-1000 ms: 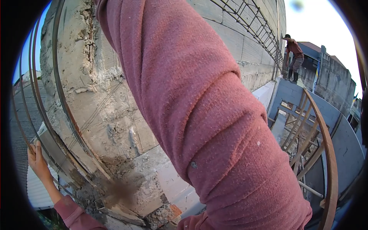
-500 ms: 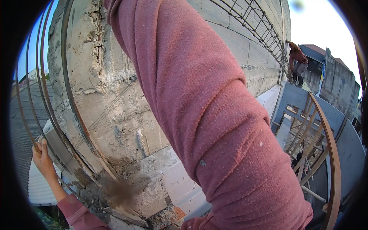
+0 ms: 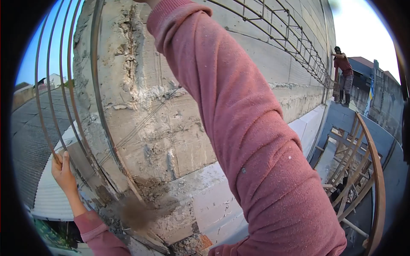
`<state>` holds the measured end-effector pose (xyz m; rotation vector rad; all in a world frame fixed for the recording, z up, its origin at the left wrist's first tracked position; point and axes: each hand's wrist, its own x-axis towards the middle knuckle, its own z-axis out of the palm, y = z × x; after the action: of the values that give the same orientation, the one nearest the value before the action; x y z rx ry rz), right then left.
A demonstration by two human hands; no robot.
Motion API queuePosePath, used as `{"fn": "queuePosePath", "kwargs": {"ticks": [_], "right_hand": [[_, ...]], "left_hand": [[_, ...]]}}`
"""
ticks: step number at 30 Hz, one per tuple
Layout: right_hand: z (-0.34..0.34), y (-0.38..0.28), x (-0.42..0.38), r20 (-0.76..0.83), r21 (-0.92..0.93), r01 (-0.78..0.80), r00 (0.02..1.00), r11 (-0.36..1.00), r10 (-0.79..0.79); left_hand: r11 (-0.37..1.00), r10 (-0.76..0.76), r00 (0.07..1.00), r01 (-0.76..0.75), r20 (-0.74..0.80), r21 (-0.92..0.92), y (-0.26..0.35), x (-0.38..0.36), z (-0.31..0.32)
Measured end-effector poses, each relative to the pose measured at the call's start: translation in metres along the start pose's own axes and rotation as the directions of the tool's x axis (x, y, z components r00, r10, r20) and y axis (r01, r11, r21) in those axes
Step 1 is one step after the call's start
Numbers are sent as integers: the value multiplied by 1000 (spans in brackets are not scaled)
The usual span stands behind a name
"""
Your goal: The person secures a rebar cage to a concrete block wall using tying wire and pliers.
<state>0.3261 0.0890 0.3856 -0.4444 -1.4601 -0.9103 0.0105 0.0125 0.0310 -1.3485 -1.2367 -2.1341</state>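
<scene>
My left hand (image 3: 64, 174) is at the lower left, its fingers closed around the leftmost thin steel bar (image 3: 39, 98) with the thumb pointing up. Several more upright bars stand just right of it, among them a thicker, rusty one (image 3: 97, 77) against the rough concrete wall (image 3: 149, 141). My right arm, in a pink sleeve (image 3: 252, 128), reaches up across the middle of the view. Only a sliver of my right hand (image 3: 149, 2) shows at the top edge; its fingers are cut off, so anything it holds is out of sight.
A rebar cage (image 3: 294, 38) runs along the block wall at the upper right. Another person (image 3: 344, 70) stands on a wall top beyond it. Wooden framing with a curved-looking beam (image 3: 377, 179) rises at right. Corrugated roofing (image 3: 51, 198) lies below left.
The view has shifted, so the wall and bars appear further right. My right forearm reaches higher, its cuff now showing. The other person has straightened up with an arm raised. My left hand keeps its hold.
</scene>
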Motion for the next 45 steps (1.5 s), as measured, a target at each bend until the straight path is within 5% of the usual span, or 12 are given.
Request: {"fn": "queuePosePath", "kwargs": {"ticks": [5, 7, 10, 13, 17, 20, 29, 45], "right_hand": [[11, -7, -22, -72, -67, 59, 995, 996, -64], [36, 16, -24, -247, -171, 183, 943, 968, -222], [23, 4, -26, -154, -45, 88, 984, 995, -94], [36, 7, -21, -253, 37, 147, 958, 989, -133], [42, -2, -23, -161, -143, 46, 985, 989, -69], [37, -11, -16, -156, -61, 31, 987, 998, -40], [32, 5, -3, -163, -135, 161, 970, 978, -182], [38, 24, 4, -372, 143, 296, 900, 944, -226]], "left_hand": [[997, -35, 996, 40, -87, 59, 31, -10, 8], [996, -80, 992, 84, -102, 34, 41, -11, 11], [992, -123, 989, 124, -87, -4, 45, -12, 11], [995, -82, 992, 87, -100, 52, 36, -13, 10], [993, -96, 992, 101, -85, 61, 45, -13, 9], [994, -93, 992, 97, -82, 41, 46, -14, 9], [996, -83, 994, 84, -74, 4, 44, -14, 7], [983, 19, 990, 7, -139, 184, 43, -13, 11]]}}
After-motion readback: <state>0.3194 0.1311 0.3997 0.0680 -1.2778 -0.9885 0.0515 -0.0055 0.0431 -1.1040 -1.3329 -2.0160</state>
